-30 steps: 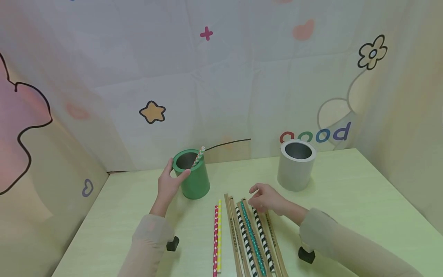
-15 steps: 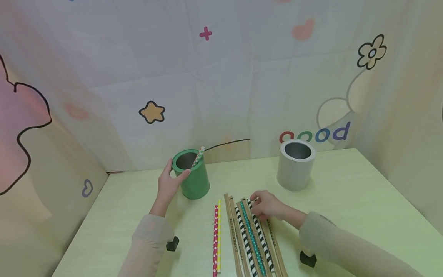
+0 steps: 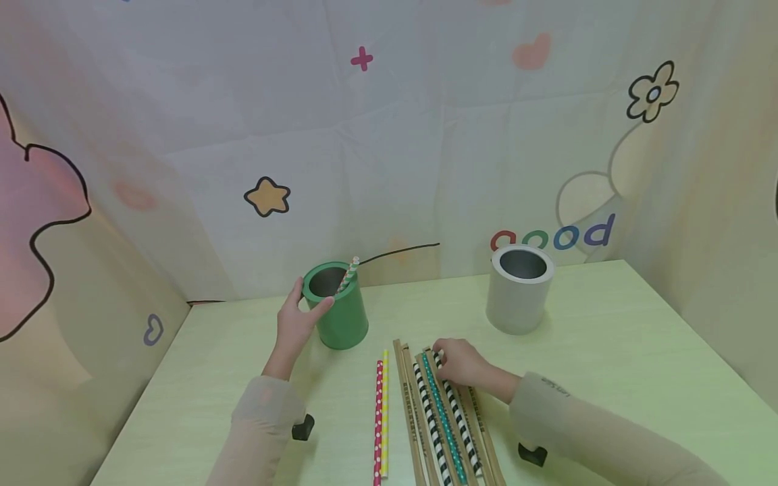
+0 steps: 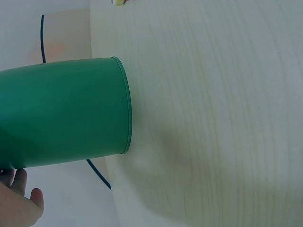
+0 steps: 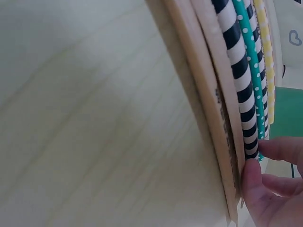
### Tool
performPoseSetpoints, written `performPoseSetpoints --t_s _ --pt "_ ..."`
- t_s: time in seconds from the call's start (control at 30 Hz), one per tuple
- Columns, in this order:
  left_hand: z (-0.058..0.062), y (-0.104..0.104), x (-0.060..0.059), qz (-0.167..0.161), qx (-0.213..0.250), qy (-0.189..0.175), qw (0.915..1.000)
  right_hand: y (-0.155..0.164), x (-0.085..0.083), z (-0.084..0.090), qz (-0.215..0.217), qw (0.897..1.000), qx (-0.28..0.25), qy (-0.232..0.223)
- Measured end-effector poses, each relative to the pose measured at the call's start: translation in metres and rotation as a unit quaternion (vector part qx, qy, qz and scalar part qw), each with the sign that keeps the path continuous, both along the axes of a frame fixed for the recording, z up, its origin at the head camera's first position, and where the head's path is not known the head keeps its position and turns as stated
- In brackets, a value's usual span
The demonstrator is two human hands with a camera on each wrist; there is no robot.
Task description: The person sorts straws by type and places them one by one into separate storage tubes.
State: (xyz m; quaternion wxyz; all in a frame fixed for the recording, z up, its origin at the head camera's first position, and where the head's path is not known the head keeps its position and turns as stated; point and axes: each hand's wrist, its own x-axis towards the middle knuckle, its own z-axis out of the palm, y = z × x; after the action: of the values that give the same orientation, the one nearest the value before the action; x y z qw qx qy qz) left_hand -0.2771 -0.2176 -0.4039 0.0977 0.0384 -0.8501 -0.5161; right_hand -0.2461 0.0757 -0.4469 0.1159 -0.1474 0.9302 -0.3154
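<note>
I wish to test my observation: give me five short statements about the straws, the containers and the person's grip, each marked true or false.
1. The left grip is on the green cylindrical container. True.
2. The right grip is at the far end of a black-and-white striped straw. True.
3. The light grey cylindrical container stands right of the green container. True.
4. Straws stick out of the light grey container. False: none shows there; a green-and-white patterned straw stands tilted in the green container.
5. The red straw with white dots lies right of the striped straw. False: the red straw with white dots lies left of it, beside a yellow-and-white straw.
</note>
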Motion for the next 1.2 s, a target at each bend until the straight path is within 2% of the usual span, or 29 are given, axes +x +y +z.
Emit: performPoseSetpoints --t_s 0.3,0.73,0.97,1.2 --pt "0.001 0.000 0.001 0.000 -0.001 -0.004 1.0000 0.000 0.005 0.000 0.010 0.999 0.017 0.037" --pt "0.006 0.002 0.005 -0.002 0.002 -0.010 0.9999 0.001 0.006 0.002 -0.020 1.000 0.004 0.000" --pt "0.004 0.001 0.003 -0.002 -0.002 -0.010 0.9999 0.006 0.004 0.009 -0.035 0.998 -0.040 -0.044" --pt "0.006 0.001 0.005 -0.001 -0.005 -0.013 0.9999 0.010 -0.002 0.036 -0.036 0.988 -0.117 -0.090"
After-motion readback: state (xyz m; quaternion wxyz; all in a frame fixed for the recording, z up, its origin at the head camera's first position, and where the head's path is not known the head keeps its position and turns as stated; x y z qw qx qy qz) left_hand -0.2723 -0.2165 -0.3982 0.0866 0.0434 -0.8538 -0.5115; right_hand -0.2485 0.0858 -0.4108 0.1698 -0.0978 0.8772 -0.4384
